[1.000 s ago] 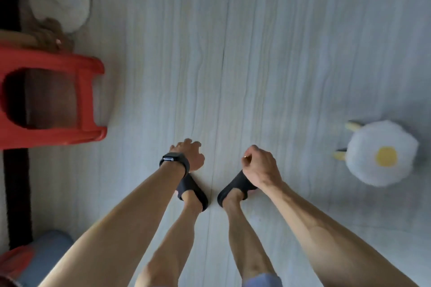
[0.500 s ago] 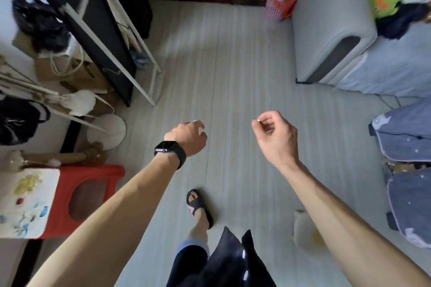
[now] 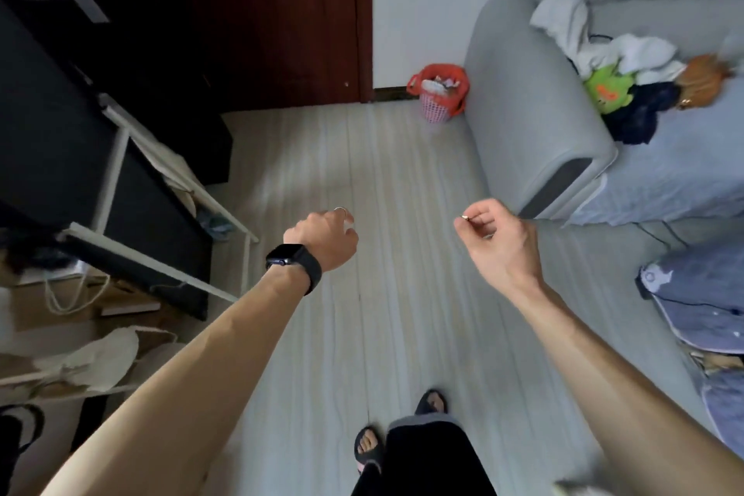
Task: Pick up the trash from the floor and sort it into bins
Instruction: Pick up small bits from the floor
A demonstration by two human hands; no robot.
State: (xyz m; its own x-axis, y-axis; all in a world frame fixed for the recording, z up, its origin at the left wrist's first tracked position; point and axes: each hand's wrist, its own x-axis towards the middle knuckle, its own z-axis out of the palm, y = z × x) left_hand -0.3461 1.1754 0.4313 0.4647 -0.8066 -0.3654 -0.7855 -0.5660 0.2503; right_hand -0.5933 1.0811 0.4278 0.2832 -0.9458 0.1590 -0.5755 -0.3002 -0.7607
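Head view: tiny brownish scrap (image 3: pixel 464 217) pinched at fingertips of right hand (image 3: pixel 497 244), held above pale floor (image 3: pixel 362 157); left hand (image 3: pixel 326 240) curled, contents impossible to tell. Ahead, open floor lane between black rack (image 3: pixel 48 141) and grey sofa (image 3: pixel 523 101), red-lined pink bin (image 3: pixel 439 97) just beside sofa arm.

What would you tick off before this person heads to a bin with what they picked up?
1. Right hand pinches the tiny scrap between thumb and finger: ok.
2. Left hand has a firm hold: a thin loop shows above its curled fingers, but the grip is hidden: cannot tell.
3. A bin is in sight: the pink basket with a red bag stands beside the sofa arm: ok.
4. The floor toward it shows no obstacle: ok.
5. It is the right bin for this scrap: only one bin is in view: cannot tell.
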